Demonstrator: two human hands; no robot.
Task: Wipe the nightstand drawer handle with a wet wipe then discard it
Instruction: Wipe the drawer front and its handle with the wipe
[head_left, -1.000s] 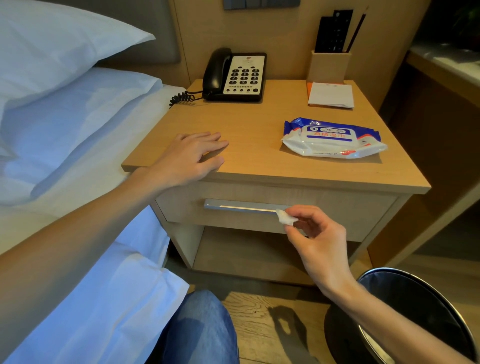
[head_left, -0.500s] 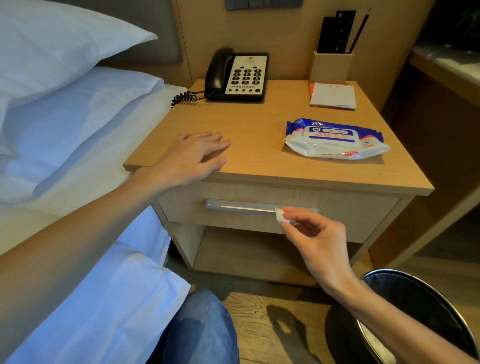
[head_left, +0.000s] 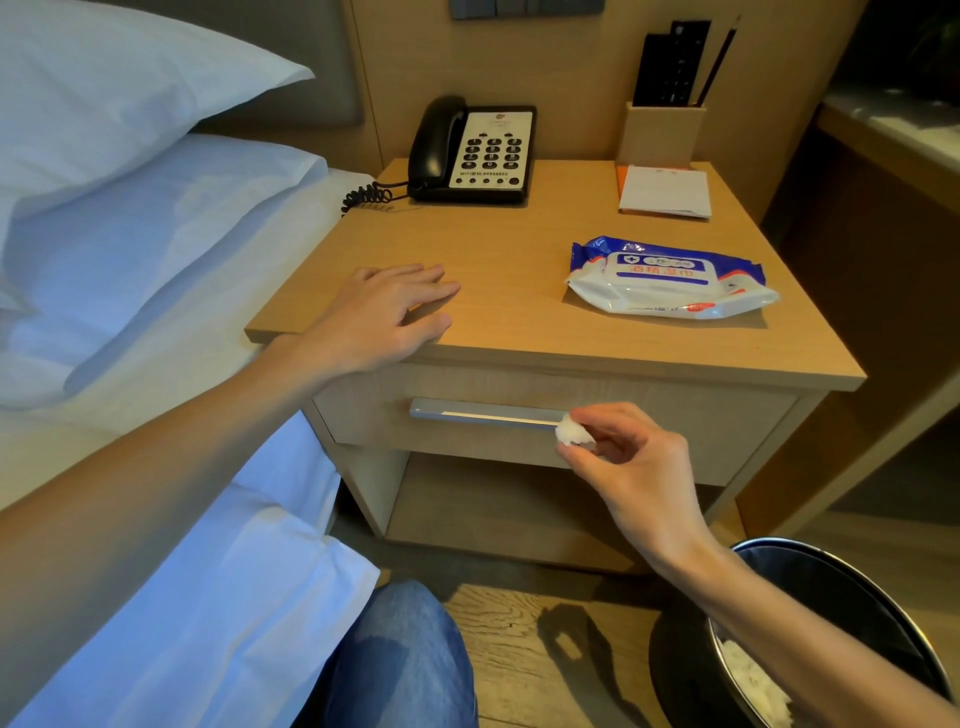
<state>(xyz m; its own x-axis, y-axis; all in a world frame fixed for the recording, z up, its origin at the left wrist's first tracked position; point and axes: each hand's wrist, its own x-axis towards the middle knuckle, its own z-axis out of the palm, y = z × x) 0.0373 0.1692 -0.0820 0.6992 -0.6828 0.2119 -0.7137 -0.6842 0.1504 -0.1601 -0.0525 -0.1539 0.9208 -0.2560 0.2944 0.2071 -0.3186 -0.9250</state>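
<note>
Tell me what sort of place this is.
Most likely a hotel guest room. A made bed with white pillows sits beside a wooden nightstand that carries a corded desk phone and a notepad in front of a pencil holder.

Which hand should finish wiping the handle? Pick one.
Right. The right hand already pinches the wet wipe against the drawer handle; the left hand lies flat on the nightstand top.
</note>
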